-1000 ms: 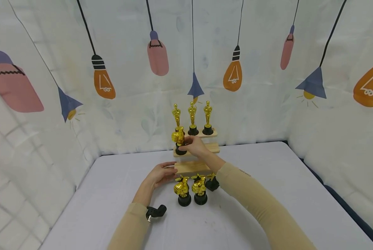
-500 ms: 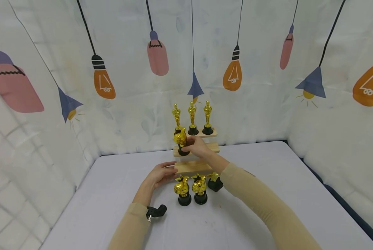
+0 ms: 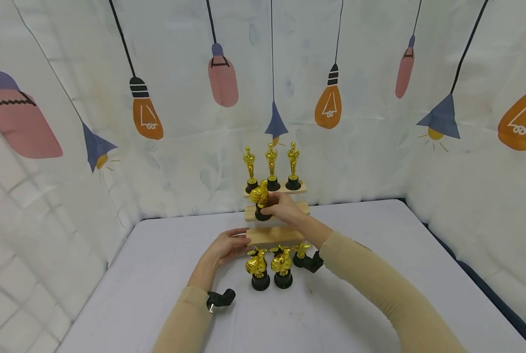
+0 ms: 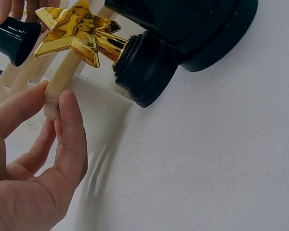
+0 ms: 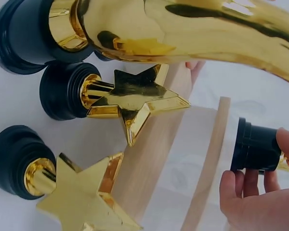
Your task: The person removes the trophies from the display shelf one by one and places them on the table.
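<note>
In the head view my right hand [image 3: 284, 208] holds a gold thumbs-up trophy [image 3: 260, 194] upright at the middle tier of a stepped wooden stand [image 3: 275, 236]. Its fingers grip the black base [image 5: 254, 147], with a small gap between base and middle plank in the right wrist view. My left hand [image 3: 227, 246] pinches the left end of the lowest plank [image 4: 62, 79] between thumb and fingers. Two more thumbs-up trophies [image 3: 257, 267] stand on the table before the stand. Star trophies [image 5: 130, 103] stand between them and the lowest plank, partly hidden in the head view.
Three gold figure trophies [image 3: 271, 164] stand in a row on the top plank [image 3: 299, 189]. A white cloth covers the table [image 3: 157, 264]. Behind it hangs a white backdrop [image 3: 192, 162] printed with lamps. A black wrist device [image 3: 221, 297] sits on my left wrist.
The right hand has moved the held thumbs-up trophy a little to the right along the middle tier. Its forearm shifted right, revealing more of the right-hand star trophy. The left hand stays put.
</note>
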Available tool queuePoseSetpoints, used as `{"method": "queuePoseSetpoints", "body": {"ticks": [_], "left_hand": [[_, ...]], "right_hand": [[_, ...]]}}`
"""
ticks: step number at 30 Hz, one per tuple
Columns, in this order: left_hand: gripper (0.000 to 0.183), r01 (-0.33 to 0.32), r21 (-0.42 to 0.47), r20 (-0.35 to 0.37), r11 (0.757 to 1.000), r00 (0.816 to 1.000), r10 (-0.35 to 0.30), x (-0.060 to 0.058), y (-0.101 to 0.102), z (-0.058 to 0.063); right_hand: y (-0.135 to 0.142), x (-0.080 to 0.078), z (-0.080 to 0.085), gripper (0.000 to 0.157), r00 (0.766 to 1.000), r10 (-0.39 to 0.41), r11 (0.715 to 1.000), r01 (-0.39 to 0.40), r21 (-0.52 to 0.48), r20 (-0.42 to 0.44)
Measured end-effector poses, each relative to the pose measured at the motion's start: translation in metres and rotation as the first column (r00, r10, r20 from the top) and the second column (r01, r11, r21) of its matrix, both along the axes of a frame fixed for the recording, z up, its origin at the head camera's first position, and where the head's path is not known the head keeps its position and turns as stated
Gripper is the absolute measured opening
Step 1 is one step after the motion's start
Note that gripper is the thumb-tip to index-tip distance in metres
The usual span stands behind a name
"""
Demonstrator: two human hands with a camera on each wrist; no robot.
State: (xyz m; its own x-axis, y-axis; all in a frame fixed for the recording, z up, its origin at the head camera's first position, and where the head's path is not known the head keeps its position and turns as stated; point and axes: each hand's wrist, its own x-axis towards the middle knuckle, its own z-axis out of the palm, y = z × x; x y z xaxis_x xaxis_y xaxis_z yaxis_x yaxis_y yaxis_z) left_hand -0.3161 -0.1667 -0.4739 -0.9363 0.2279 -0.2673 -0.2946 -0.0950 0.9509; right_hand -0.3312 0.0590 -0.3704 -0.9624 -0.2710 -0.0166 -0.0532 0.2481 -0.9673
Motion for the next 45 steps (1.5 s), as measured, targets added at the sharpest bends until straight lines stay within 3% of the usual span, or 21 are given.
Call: {"method": "queuePoseSetpoints", "body": {"ticks": [13, 24, 45], "left_hand": [[0.059, -0.011, -0.003, -0.003, 1.0, 1.0, 0.011, 0.001, 0.001, 0.001], [0.059, -0.008, 0.001, -0.012, 1.0, 1.0, 0.008, 0.0, 0.0, -0.001], [0.059, -0.009, -0.005, -0.022, 1.0, 1.0, 0.009, 0.001, 0.001, 0.0]], "right_hand": [[0.018, 0.014, 0.008, 0.046, 0.999, 0.046, 0.999, -0.047, -0.017, -0.019], [0.035, 0.03, 0.014, 0.046, 0.998, 0.061, 0.998, -0.061, -0.028, 0.019], [0.078, 0.064, 0.009, 0.049, 0.994, 0.105, 0.994, -0.104, -0.026, 0.043]]}}
